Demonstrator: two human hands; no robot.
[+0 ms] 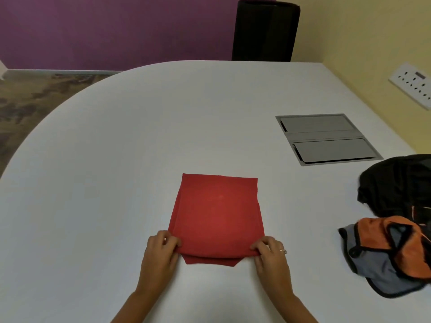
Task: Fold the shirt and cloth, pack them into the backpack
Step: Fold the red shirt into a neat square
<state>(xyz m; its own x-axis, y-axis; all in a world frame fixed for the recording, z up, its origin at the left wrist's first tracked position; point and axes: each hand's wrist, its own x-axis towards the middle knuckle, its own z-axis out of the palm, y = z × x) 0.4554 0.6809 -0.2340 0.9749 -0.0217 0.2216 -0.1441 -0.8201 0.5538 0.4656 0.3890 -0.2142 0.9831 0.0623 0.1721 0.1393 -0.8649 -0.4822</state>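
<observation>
A red cloth (217, 215), folded into a flat rectangle, lies on the white table (105, 171) in front of me. My left hand (162, 250) pinches its near left corner. My right hand (270, 255), with a ring on one finger, pinches the near right corner. A lower layer of the cloth sticks out below the folded near edge. At the right edge of the table sits an orange, grey and black backpack (387, 255). Behind it lies a crumpled black garment (396, 185).
A grey metal cable hatch (326, 138) is set flush into the table at the back right. A black chair back (265, 31) stands beyond the far edge. A socket strip (415, 87) is mounted on the yellow wall at right.
</observation>
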